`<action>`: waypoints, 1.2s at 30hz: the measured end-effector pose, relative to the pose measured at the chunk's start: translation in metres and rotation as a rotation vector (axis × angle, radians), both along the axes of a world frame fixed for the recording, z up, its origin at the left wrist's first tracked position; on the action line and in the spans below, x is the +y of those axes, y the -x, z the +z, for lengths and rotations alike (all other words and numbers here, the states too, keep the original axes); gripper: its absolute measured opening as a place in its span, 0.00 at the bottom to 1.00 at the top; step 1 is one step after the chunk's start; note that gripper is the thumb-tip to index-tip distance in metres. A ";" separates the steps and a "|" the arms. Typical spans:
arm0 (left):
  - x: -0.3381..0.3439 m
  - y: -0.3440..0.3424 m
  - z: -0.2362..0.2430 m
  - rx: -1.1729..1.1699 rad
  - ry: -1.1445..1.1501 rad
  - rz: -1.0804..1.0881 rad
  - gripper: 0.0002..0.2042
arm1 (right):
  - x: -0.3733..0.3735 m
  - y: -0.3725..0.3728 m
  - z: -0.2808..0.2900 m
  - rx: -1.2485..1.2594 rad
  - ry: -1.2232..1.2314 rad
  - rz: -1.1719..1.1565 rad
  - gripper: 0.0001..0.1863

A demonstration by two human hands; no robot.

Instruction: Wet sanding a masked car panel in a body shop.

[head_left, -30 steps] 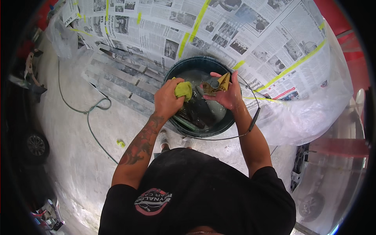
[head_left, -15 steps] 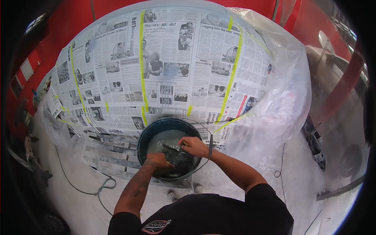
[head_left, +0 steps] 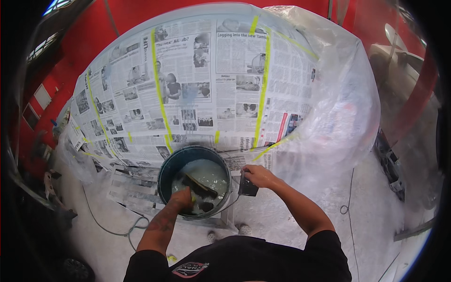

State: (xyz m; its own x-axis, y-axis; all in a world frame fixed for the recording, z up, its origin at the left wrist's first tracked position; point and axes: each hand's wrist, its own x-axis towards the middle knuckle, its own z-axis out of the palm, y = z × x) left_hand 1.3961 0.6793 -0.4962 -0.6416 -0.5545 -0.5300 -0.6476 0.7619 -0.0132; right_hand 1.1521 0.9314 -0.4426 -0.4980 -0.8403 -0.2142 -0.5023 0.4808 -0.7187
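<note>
A dark bucket (head_left: 162,175) of cloudy grey water (head_left: 206,170) stands in front of me. My left hand (head_left: 184,197) is inside it, fingers closed; a bit of yellow-green shows at the fingers, but what they hold I cannot make out. Beside that hand a long dark brownish block (head_left: 199,186) lies slanted in the water, with a smaller dark piece (head_left: 205,206) nearer to me. My right hand (head_left: 258,176) is just outside the bucket's right rim, closed on the top of a dark flat sheet (head_left: 248,187) that looks like sandpaper and hangs down.
Beyond the bucket rises a large rounded form covered in newspaper (head_left: 192,80) and yellow tape (head_left: 159,84). Clear plastic sheeting (head_left: 345,108) drapes its right side. A hose (head_left: 110,232) lies on the floor at left, a thin cord (head_left: 353,225) at right. The bucket's handle (head_left: 231,203) leans right.
My right hand has moved from over the water to outside the right rim, carrying the dark sheet. My left hand stays in the bucket. The long block now shows clearly in the water.
</note>
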 end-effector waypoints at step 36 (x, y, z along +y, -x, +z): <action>0.095 -0.790 -0.149 2.529 -0.653 1.770 0.24 | 0.198 -0.264 -0.153 -0.306 -0.327 -0.900 0.16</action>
